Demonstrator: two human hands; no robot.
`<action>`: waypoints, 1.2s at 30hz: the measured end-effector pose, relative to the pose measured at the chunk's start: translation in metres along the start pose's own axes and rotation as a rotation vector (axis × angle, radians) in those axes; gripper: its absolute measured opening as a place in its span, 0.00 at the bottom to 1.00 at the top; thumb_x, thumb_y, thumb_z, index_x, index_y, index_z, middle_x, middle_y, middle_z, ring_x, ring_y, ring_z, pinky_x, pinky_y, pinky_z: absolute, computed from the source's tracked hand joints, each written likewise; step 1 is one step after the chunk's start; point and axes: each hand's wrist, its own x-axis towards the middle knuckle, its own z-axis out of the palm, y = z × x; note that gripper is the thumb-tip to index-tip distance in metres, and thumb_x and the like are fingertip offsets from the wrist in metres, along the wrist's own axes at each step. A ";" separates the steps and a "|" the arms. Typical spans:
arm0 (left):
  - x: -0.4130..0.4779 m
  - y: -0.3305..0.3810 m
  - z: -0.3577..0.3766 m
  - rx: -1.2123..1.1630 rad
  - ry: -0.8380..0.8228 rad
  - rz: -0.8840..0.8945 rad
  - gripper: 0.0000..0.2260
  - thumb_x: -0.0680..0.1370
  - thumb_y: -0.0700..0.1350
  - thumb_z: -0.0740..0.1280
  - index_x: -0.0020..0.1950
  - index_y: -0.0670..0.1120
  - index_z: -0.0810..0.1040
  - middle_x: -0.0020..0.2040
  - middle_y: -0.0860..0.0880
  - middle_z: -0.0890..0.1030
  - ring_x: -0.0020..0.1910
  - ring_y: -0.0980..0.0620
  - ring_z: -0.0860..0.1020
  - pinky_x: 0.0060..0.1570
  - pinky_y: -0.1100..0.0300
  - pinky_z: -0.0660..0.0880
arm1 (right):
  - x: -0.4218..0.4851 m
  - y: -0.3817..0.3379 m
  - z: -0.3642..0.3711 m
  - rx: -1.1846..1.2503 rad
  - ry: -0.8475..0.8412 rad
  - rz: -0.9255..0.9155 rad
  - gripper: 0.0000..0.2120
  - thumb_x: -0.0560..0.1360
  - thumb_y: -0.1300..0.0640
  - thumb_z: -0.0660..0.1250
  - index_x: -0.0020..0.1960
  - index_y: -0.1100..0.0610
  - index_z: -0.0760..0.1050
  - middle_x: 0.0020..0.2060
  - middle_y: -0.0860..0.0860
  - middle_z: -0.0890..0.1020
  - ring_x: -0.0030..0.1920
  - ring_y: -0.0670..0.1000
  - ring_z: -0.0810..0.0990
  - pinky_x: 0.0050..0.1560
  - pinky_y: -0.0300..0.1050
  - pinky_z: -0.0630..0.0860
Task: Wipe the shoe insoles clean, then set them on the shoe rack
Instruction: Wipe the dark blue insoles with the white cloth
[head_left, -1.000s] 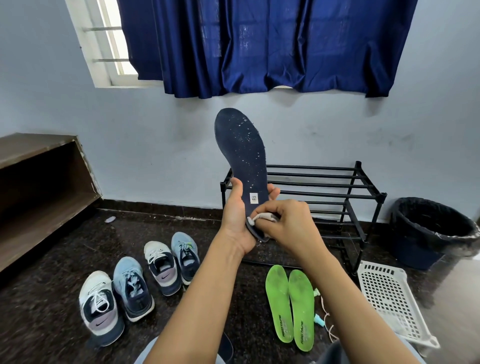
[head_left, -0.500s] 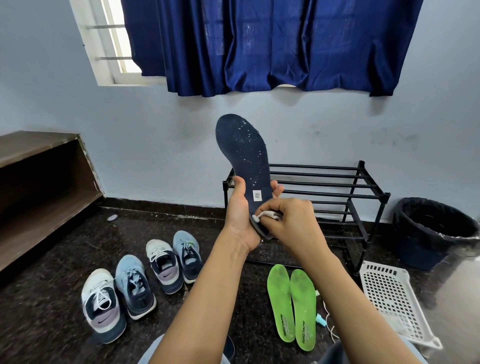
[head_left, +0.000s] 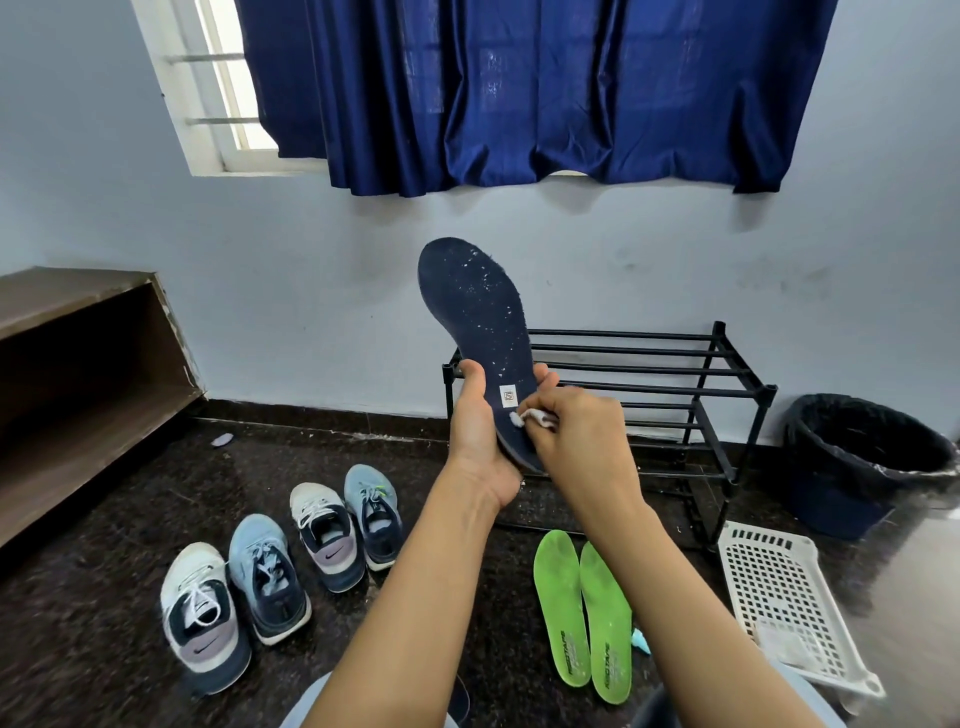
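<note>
Dark stone floor (head_left: 104, 597), black shoe rack (head_left: 675, 364) against the wall. I see left hand (head_left: 480, 436) gripping the navy insole (head_left: 478, 312) by its heel, upright before the rack (white specks on it); right hand (head_left: 576, 431) pinches a white wipe (head_left: 532, 417) against the heel. Two green insoles (head_left: 563, 603) lie on the floor.

Worn on the head, facing forward and somewhat down, low above the dark floor (head_left: 104, 649). Squarely toward a pale wall (head_left: 311, 291), with a curtained window (head_left: 228, 104) cut by the top edge. Close behind both forearms entering from the bottom edge, placing the left hand (head_left: 475, 436) and right hand (head_left: 582, 436) near mid-frame at the dark insole (head_left: 475, 306). Takes in the shoe rack (head_left: 639, 368) just beyond, shoes (head_left: 270, 577) at lower left and a bin (head_left: 867, 457) at far right. Wide-angle, bowing straight edges near the borders. Single view only.
</note>
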 end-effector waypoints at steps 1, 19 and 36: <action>-0.001 -0.002 0.000 0.020 -0.007 -0.008 0.32 0.80 0.66 0.48 0.49 0.43 0.80 0.43 0.46 0.83 0.47 0.49 0.82 0.51 0.55 0.77 | 0.004 0.001 0.001 -0.027 0.039 -0.005 0.06 0.72 0.65 0.68 0.43 0.57 0.82 0.43 0.55 0.84 0.45 0.56 0.81 0.45 0.47 0.75; -0.001 -0.013 0.000 0.033 0.033 -0.035 0.27 0.82 0.63 0.49 0.55 0.45 0.80 0.45 0.47 0.85 0.47 0.48 0.82 0.47 0.55 0.77 | 0.012 0.004 -0.002 0.004 0.118 0.103 0.05 0.72 0.61 0.68 0.46 0.57 0.82 0.41 0.53 0.84 0.42 0.55 0.80 0.46 0.44 0.72; -0.001 -0.016 0.002 0.064 0.057 -0.069 0.29 0.81 0.65 0.49 0.51 0.46 0.81 0.43 0.47 0.85 0.45 0.49 0.82 0.45 0.55 0.77 | 0.008 0.002 -0.001 0.071 0.076 0.160 0.05 0.72 0.61 0.69 0.45 0.56 0.83 0.37 0.52 0.84 0.38 0.52 0.80 0.37 0.34 0.64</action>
